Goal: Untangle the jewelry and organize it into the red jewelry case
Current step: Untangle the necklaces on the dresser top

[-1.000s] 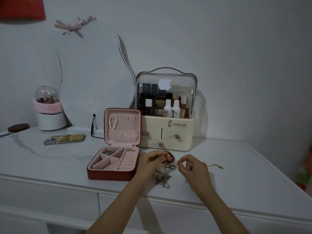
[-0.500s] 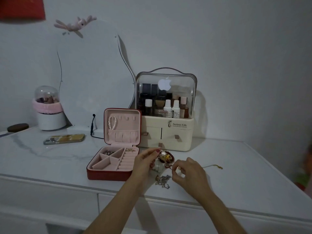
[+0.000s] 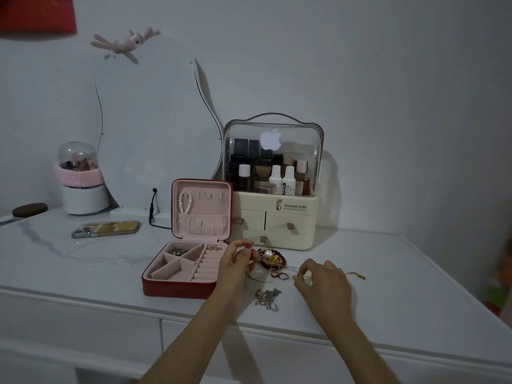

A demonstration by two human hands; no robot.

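Right of the red jewelry case (image 3: 180,284), left hand (image 3: 235,266) fingers curl together; right hand (image 3: 322,281) pinches a gold chain (image 3: 356,275).

A thin gold chain (image 3: 353,274) is pinched between thumb and forefinger of the right hand (image 3: 324,286), its free end trailing on the white dresser top (image 3: 415,286) to the right of the pinch. Just left of that grip, small rings (image 3: 279,275) and a heap of tangled jewelry (image 3: 270,257) topped by a pearl are seen. A silver chain (image 3: 267,296) lies below and left of it. The left hand (image 3: 235,266) is held with curled fingers beside the heap; whether anything is pinched cannot be told. Left of that hand, the red jewelry case (image 3: 177,288) stands open.
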